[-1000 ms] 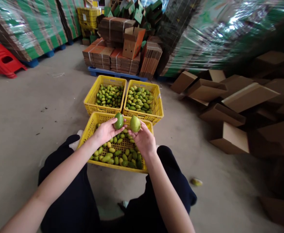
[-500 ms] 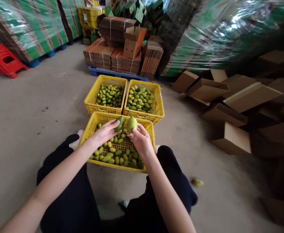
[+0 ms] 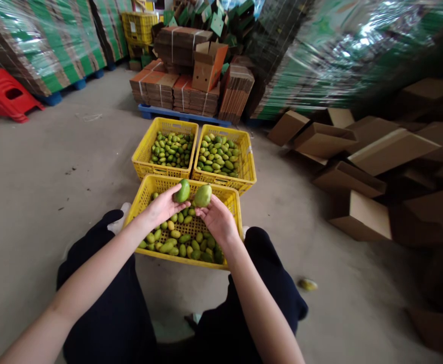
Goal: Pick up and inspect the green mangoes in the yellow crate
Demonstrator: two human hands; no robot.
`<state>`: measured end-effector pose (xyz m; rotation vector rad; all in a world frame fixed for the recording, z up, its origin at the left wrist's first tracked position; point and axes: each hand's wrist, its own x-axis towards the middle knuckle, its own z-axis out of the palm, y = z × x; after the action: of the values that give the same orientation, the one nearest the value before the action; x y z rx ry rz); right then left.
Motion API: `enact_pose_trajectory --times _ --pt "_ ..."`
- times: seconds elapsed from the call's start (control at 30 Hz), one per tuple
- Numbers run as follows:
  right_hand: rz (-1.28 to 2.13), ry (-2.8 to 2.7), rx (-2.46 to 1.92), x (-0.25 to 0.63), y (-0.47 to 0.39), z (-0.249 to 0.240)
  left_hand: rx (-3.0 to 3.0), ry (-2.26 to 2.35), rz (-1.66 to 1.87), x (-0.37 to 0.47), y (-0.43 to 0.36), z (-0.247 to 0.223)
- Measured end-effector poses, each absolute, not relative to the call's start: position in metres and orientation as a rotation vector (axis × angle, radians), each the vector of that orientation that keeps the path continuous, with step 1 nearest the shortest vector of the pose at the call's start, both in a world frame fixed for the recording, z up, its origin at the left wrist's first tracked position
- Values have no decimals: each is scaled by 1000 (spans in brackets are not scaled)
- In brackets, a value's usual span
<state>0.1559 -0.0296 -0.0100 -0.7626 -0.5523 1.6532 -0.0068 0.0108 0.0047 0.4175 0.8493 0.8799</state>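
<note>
Above the near yellow crate point(image 3: 240, 222), my left hand point(image 3: 163, 205) grips a dark green mango point(image 3: 182, 190) between thumb and fingers. My right hand point(image 3: 220, 216) holds a paler, yellow-green mango point(image 3: 203, 195) beside it, a small gap apart. Below both hands, loose green and yellowish mangoes point(image 3: 176, 234) lie in the near crate, and part of its slotted floor shows. My hands hide some of the fruit there. Behind it stand a left rear crate point(image 3: 140, 161) and a right rear crate point(image 3: 249, 169), each holding many green mangoes.
Flat cardboard bundles point(image 3: 196, 96) sit on a blue pallet point(image 3: 183, 116) beyond the crates. Opened cardboard boxes point(image 3: 361, 202) are heaped at right. A red stool point(image 3: 7, 93) stands far left. One yellowish fruit point(image 3: 307, 284) lies on the floor beside my right knee.
Both mangoes have turned in my fingers and shifted slightly left. My right hand's fingers have opened out more under its mango. The crates have not moved.
</note>
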Motion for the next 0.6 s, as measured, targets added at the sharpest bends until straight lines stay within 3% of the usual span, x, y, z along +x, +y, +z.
enact_pose_trajectory --times 0.2,0.6 --pt "1603 -595 -816 153 -31 -9 558 791 866 -9 9 4" --pt "1605 -483 -700 150 -21 -17 191 752 1003 5 2 14"
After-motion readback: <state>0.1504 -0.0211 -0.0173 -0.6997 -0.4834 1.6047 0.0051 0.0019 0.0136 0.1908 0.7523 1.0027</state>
